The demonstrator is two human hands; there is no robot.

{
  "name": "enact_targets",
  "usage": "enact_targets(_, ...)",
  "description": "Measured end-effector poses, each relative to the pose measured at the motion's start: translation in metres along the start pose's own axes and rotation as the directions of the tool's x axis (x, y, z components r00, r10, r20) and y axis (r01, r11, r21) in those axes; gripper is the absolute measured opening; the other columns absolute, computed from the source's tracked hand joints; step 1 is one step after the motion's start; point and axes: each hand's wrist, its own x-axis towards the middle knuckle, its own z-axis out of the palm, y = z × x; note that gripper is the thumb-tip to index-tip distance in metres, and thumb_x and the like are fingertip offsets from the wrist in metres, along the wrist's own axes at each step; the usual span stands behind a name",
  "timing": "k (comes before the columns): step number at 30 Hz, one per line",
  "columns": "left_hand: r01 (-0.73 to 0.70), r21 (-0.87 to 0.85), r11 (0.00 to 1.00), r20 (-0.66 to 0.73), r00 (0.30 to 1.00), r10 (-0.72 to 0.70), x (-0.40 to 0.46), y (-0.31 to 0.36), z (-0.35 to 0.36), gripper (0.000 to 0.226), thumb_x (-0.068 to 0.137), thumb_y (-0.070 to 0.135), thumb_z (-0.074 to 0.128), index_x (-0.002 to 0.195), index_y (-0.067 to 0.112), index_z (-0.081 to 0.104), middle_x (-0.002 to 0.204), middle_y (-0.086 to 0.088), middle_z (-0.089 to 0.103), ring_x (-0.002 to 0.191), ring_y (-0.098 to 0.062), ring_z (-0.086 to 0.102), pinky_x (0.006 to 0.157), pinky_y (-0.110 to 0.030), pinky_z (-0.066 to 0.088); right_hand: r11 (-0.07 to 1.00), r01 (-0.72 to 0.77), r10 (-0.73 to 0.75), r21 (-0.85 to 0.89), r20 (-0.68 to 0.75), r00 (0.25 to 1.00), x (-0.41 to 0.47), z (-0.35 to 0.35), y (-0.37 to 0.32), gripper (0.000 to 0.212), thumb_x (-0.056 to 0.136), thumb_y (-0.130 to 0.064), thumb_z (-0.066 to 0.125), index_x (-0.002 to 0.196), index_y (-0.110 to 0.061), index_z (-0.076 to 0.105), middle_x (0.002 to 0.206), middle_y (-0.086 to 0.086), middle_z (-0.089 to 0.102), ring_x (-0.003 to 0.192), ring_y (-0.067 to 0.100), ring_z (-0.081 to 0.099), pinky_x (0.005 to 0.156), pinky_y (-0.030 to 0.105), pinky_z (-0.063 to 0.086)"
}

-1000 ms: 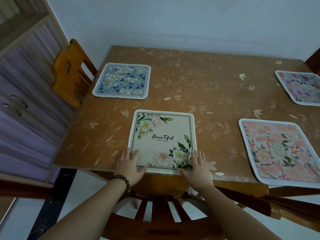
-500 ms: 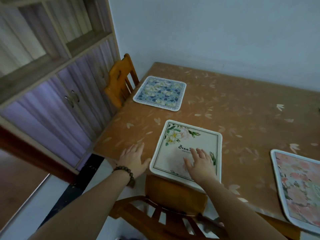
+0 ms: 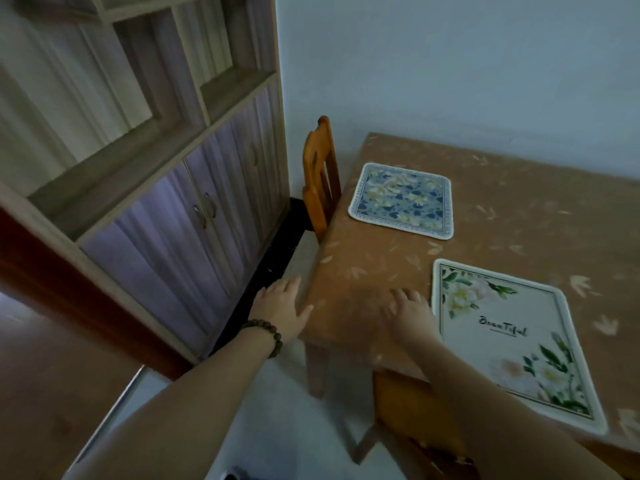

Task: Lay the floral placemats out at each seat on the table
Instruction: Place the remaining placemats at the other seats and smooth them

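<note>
A cream placemat (image 3: 512,341) with white flowers and the word "Beautiful" lies flat near the front edge of the brown leaf-patterned table (image 3: 363,278). A blue floral placemat (image 3: 403,199) lies further back along the left edge, by a chair. My right hand (image 3: 408,311) hovers with spread fingers over bare table just left of the cream mat, holding nothing. My left hand (image 3: 282,306), with a bead bracelet on the wrist, is open off the table's left corner.
An orange wooden chair (image 3: 320,178) stands at the table's left side. Another chair's back (image 3: 412,410) sits under the front edge. A tall cabinet with purple doors (image 3: 166,216) and open shelves fills the left. The wall lies behind the table.
My view has swung left, so the pink mats are out of frame. Both hands have come off the cream placemat and moved left; the mat stays flat on the table.
</note>
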Motion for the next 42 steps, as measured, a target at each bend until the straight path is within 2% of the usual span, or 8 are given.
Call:
enact_targets(5,-0.091,0.009,0.996,0.011,0.996,0.091,0.030,-0.064,-0.047,0.071,0.092,0.052,0.039,0.149,0.017,0.016,0.154,-0.009,0.024,0.139,-0.024,0.024,0.113,-0.044,0.020,0.999,-0.041,0.042,0.023,-0.056,0.998,0.011,0.013,-0.082,0.051,0.096,-0.042,0.042,0.142,-0.021,0.039,0.145,0.011,0.041,0.132,0.032,0.037,0.108,0.043,0.033)
enact_targets(10,-0.216,0.003,0.976,0.004,0.976,0.216,0.072,-0.074,-0.074,0.071,0.092,0.053,0.039,0.149,0.018,0.016,0.153,-0.007,0.026,0.138,-0.025,0.026,0.113,-0.043,0.020,0.994,-0.108,0.111,0.030,-0.138,0.984,0.030,0.006,-0.126,0.051,0.095,-0.041,0.042,0.141,-0.020,0.041,0.149,0.010,0.036,0.135,0.032,0.035,0.110,0.043,0.030)
enact_targets(16,-0.368,0.009,0.930,-0.006,0.930,0.368,0.141,-0.058,-0.079,0.070,0.090,0.053,0.041,0.148,0.020,0.020,0.153,-0.007,0.028,0.138,-0.025,0.026,0.114,-0.042,0.021,0.972,-0.226,0.234,0.059,-0.246,0.941,0.071,-0.001,-0.138,0.048,0.094,-0.037,0.046,0.138,-0.015,0.046,0.142,0.013,0.044,0.134,0.032,0.036,0.110,0.044,0.030)
enact_targets(20,-0.486,0.001,0.874,-0.023,0.874,0.486,0.201,-0.041,-0.079,0.070,0.088,0.053,0.044,0.147,0.020,0.023,0.152,-0.008,0.030,0.138,-0.026,0.026,0.114,-0.042,0.020,0.939,-0.318,0.342,0.129,-0.268,0.901,0.113,0.005,-0.143,0.048,0.094,-0.037,0.046,0.138,-0.016,0.045,0.143,0.013,0.043,0.134,0.032,0.035,0.111,0.047,0.030)
enact_targets(30,-0.680,0.035,0.732,0.069,0.732,0.677,0.405,-0.014,-0.113,0.070,0.090,0.050,0.046,0.148,0.020,0.020,0.154,-0.008,0.025,0.142,-0.025,0.018,0.116,-0.042,0.016,0.821,-0.512,0.563,0.250,-0.211,0.799,0.260,-0.003,-0.137,0.051,0.095,-0.037,0.041,0.143,-0.018,0.038,0.151,0.014,0.033,0.140,0.032,0.026,0.115,0.046,0.023)
enact_targets(35,-0.749,0.091,0.656,0.212,0.659,0.722,0.474,0.012,-0.109,0.072,0.089,0.053,0.045,0.148,0.023,0.017,0.156,-0.005,0.021,0.143,-0.024,0.014,0.117,-0.044,0.013,0.724,-0.618,0.684,0.306,-0.208,0.699,0.289,-0.018,-0.120,0.052,0.096,-0.042,0.043,0.142,-0.017,0.040,0.153,0.014,0.031,0.143,0.031,0.023,0.117,0.045,0.020)
enact_targets(42,-0.861,0.156,0.484,0.448,0.499,0.742,0.549,0.067,-0.071,0.085,0.083,0.064,0.046,0.149,0.025,0.010,0.157,-0.008,0.013,0.144,-0.026,0.010,0.116,-0.047,0.013,0.548,-0.730,0.833,0.408,-0.184,0.522,0.317,-0.019,-0.101,0.052,0.094,-0.040,0.045,0.142,-0.020,0.039,0.154,0.014,0.029,0.144,0.031,0.018,0.117,0.046,0.020)
